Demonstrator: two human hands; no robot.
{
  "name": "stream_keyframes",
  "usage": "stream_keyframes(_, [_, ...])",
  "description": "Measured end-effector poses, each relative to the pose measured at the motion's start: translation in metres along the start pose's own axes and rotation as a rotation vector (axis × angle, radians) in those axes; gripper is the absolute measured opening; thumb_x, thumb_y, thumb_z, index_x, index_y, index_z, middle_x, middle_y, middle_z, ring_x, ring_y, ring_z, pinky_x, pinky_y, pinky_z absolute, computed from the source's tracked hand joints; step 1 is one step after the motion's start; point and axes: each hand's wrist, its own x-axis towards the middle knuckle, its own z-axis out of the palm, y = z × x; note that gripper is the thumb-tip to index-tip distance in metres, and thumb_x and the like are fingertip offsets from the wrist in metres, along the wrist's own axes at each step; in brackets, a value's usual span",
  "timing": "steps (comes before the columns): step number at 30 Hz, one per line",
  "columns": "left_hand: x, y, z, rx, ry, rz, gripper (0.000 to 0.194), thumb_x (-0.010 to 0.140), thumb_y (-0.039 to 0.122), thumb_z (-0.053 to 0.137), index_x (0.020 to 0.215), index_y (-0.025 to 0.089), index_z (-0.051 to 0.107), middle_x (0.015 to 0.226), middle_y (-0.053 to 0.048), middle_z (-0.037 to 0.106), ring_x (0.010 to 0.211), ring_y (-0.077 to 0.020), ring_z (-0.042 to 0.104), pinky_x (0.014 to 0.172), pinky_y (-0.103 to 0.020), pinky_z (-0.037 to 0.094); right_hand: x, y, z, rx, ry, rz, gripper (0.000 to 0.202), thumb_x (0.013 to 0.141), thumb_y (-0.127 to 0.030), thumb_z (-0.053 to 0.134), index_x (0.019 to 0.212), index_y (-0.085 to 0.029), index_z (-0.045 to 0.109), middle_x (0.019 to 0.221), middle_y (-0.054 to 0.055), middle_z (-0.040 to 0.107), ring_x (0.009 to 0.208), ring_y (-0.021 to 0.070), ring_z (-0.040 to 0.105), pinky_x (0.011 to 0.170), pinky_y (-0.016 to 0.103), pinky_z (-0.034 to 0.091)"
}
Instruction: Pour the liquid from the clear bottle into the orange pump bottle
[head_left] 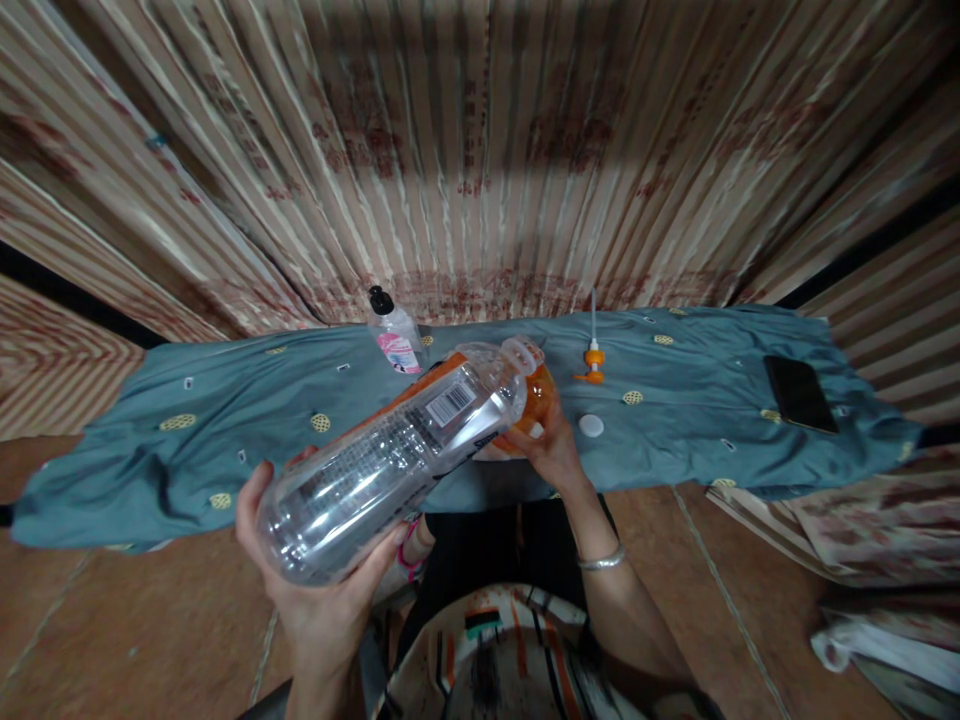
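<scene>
My left hand (322,590) is wrapped round the base of a large clear plastic bottle (390,460), tilted with its neck up to the right. Behind that neck, my right hand (551,445) grips an orange bottle (537,398), mostly hidden by the clear one. Whether the two bottles touch cannot be made out. An orange pump head (593,362) with a white tube lies to the right of my right hand. Nearer me is a round white disc (591,426). A small bottle with a black cap and pink label (399,350) stands behind the clear bottle.
A teal cloth with yellow patterns (675,400) covers the long narrow table. A black phone (799,394) lies near its right end. Striped curtains (480,150) hang behind and at both sides. White plastic (885,650) is at the lower right, below table height.
</scene>
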Motion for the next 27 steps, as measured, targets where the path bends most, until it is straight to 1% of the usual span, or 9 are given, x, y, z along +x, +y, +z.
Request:
stream_keyframes(6, [-0.0001,0.0015,-0.0005,0.021,0.017,-0.004,0.139,0.043,0.048,0.115,0.164,0.027,0.049,0.159,-0.018,0.062,0.147,-0.0425,0.063,0.134,-0.068,0.041,0.001,-0.0011,-0.0005,-0.041,0.008,0.001,0.085,0.075,-0.052,0.098,0.149,-0.029,0.062,0.134,0.009,0.087,0.135,0.0376,0.08,0.116,0.054,0.066])
stream_keyframes(9, [0.0002,0.0029,-0.0002,0.038,0.032,0.015,0.136,0.043,0.05,0.115,0.161,0.028,0.051,0.158,-0.016,0.062,0.144,-0.0403,0.063,0.135,-0.066,0.04,0.0011,-0.0006,-0.0003,-0.038,0.015,0.008,0.085,0.074,-0.05,0.099,0.148,-0.029,0.063,0.132,0.009,0.087,0.134,0.0374,0.081,0.116,0.054,0.066])
stream_keyframes(12, [0.0003,0.0045,0.0009,0.048,0.033,0.018,0.133,0.045,0.051,0.114,0.16,0.029,0.051,0.157,-0.015,0.063,0.143,-0.0392,0.065,0.135,-0.065,0.042,0.0009,0.0008,-0.0003,-0.039,0.004,0.0,0.085,0.076,-0.052,0.098,0.149,-0.029,0.062,0.134,0.008,0.087,0.131,0.0364,0.082,0.115,0.053,0.067])
stream_keyframes(16, [0.0003,0.0037,0.0012,0.046,0.03,0.053,0.128,0.047,0.05,0.114,0.158,0.029,0.052,0.156,-0.014,0.064,0.141,-0.0371,0.066,0.132,-0.062,0.046,0.0007,0.0027,-0.0009,-0.03,-0.005,-0.004,0.086,0.077,-0.053,0.098,0.15,-0.028,0.061,0.137,0.01,0.086,0.134,0.0363,0.081,0.117,0.053,0.066])
stream_keyframes(19, [0.0003,0.0008,-0.0009,0.043,0.028,0.059,0.13,0.046,0.05,0.114,0.158,0.029,0.051,0.153,-0.014,0.065,0.14,-0.0369,0.067,0.131,-0.06,0.048,0.0006,0.0026,-0.0014,-0.023,-0.006,0.009,0.086,0.076,-0.054,0.098,0.149,-0.028,0.061,0.136,0.01,0.086,0.134,0.0372,0.081,0.117,0.054,0.066])
stream_keyframes(23, [-0.0001,0.0008,-0.0024,0.077,0.019,0.083,0.128,0.046,0.045,0.114,0.157,0.029,0.053,0.158,-0.014,0.058,0.139,-0.0346,0.063,0.131,-0.056,0.048,0.0005,0.0007,-0.0015,-0.023,-0.002,0.0,0.084,0.076,-0.055,0.097,0.147,-0.027,0.062,0.135,0.011,0.086,0.133,0.038,0.081,0.117,0.054,0.066])
stream_keyframes(27, [-0.0005,0.0062,0.0008,0.033,0.043,0.072,0.126,0.047,0.044,0.114,0.156,0.027,0.053,0.156,-0.015,0.058,0.139,-0.0363,0.062,0.131,-0.058,0.046,0.0009,0.0007,-0.0015,-0.025,0.001,-0.002,0.084,0.075,-0.056,0.096,0.146,-0.027,0.061,0.133,0.011,0.086,0.136,0.0385,0.08,0.119,0.056,0.064])
